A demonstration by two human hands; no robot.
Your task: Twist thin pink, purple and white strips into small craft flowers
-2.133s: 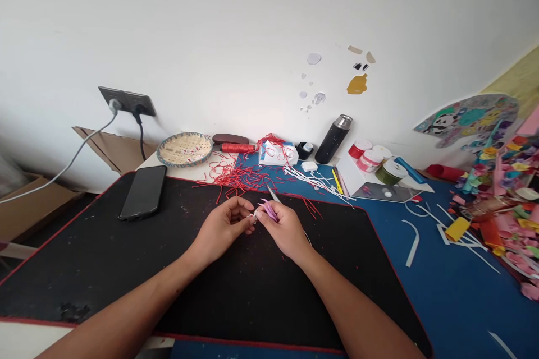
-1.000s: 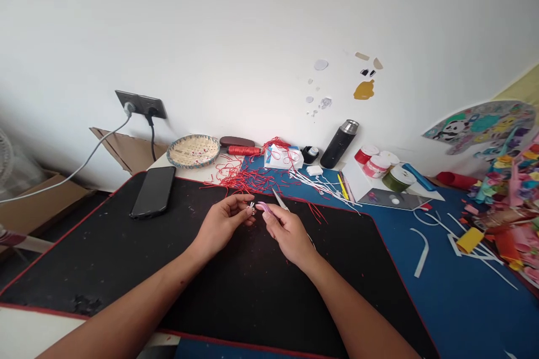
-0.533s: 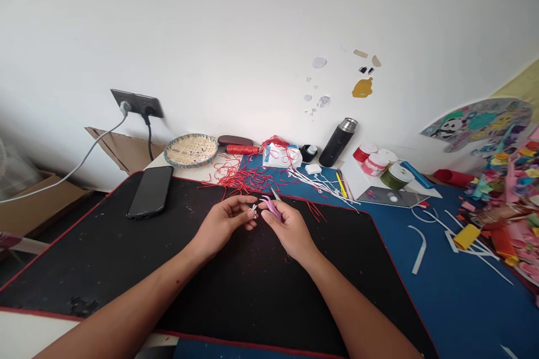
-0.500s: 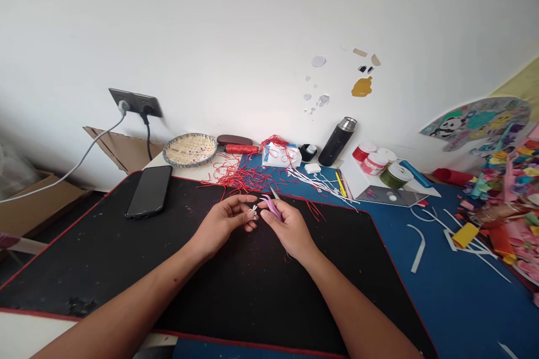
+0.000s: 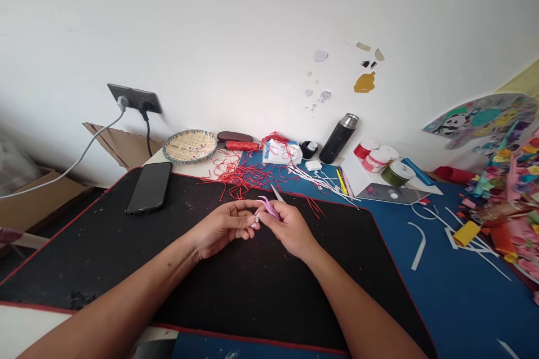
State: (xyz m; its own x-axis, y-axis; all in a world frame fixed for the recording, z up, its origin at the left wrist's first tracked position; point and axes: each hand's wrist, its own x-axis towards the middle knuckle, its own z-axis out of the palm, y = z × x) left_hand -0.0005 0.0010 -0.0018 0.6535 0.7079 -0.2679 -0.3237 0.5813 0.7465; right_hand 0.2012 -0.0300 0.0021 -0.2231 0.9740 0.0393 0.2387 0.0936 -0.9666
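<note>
Left hand [image 5: 223, 230] closed at the fingertips on a tiny white piece [image 5: 255, 222], detail too small to read. Right hand [image 5: 292, 230] closed on purple tweezers [image 5: 268, 207], just beside it and nearer the piece. Tweezers' long axis diagonal, tip end pointing up-left, toward the far edge of the black desk mat [image 5: 252, 291], mid-mat.

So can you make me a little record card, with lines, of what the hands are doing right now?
Left hand: pinching a tiny white curled piece
Right hand: holding slim purple-and-silver tweezers
Under the hands: black desk mat with red edging
Nearby: tangled thin red strips, flat black smartphone
</note>
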